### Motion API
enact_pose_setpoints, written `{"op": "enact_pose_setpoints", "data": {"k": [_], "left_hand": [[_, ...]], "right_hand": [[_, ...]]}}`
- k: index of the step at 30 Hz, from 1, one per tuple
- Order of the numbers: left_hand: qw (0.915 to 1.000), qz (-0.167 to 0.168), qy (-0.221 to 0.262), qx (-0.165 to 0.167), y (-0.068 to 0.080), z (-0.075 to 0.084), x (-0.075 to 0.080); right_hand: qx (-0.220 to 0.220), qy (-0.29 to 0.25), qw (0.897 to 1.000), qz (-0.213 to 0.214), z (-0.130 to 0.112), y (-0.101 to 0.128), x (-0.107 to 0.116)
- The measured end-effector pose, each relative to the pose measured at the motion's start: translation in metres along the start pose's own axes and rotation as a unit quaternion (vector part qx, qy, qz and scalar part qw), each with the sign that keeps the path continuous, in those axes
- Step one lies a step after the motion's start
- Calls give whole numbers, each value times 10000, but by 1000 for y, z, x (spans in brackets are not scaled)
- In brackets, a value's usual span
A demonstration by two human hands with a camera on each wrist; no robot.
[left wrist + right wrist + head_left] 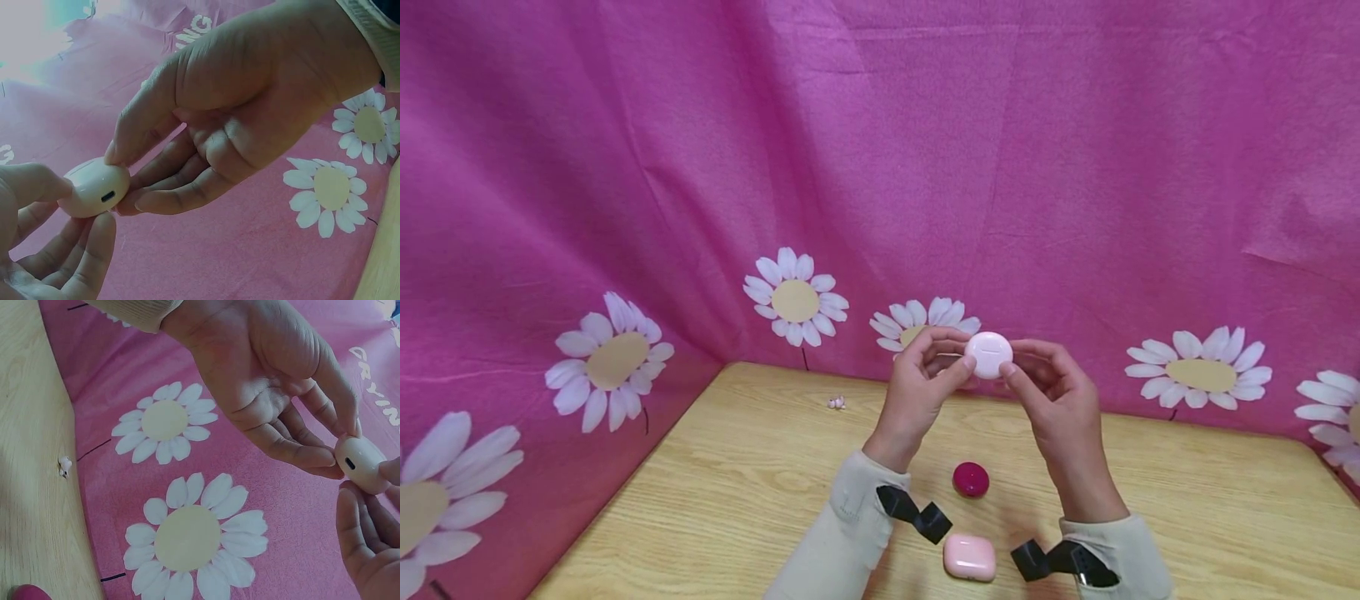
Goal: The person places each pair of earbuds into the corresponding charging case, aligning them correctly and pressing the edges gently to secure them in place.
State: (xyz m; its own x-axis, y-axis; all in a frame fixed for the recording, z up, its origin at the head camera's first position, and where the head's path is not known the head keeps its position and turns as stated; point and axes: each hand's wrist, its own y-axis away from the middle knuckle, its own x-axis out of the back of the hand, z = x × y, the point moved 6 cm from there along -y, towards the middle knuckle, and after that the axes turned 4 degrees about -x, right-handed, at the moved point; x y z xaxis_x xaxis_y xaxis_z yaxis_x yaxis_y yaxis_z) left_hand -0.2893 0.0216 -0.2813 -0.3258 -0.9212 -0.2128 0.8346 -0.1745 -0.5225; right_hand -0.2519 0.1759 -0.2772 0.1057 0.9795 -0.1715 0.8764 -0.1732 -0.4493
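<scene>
Raised above the table, a round pale-pink earbud case (pixel 988 355) is pinched at its left edge by the thumb and fingers of my left hand (pixel 919 385). My right hand (pixel 1060 400) pinches the opposite edge the same way. The case (pixel 94 187) looks closed, and its dark charging port (pixel 108 196) shows in the left wrist view. In the right wrist view the port (pixel 350 463) also faces the camera. Below the hands lie a dark red round case (pixel 971 480) and a glossy pink rounded case (pixel 969 557).
Small pale earbuds (pixel 837 402) lie near the back of the wooden table (pixel 737 483), left of my hands. A magenta cloth (pixel 1000 167) printed with white daisies hangs behind and to the left of the table.
</scene>
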Motion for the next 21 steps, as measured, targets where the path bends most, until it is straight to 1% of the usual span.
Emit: {"op": "enact_pose_setpoints", "data": {"k": [4, 7, 9, 15, 21], "left_hand": [[9999, -75, 151, -26, 0, 0, -1], [9997, -199, 144, -88, 1, 2, -3], [9993, -318, 114, -154, 2, 3, -6], [9976, -593, 20, -369, 3, 6, -12], [9969, -623, -113, -465, 4, 9, -14]], "right_hand": [[305, 22, 9992, -238, -3, 0, -1], [556, 36, 9975, -431, -6, 1, -3], [640, -20, 9966, -522, -8, 2, -4], [654, 5, 9964, -546, -8, 2, -5], [663, 133, 9957, -640, -7, 1, -4]]}}
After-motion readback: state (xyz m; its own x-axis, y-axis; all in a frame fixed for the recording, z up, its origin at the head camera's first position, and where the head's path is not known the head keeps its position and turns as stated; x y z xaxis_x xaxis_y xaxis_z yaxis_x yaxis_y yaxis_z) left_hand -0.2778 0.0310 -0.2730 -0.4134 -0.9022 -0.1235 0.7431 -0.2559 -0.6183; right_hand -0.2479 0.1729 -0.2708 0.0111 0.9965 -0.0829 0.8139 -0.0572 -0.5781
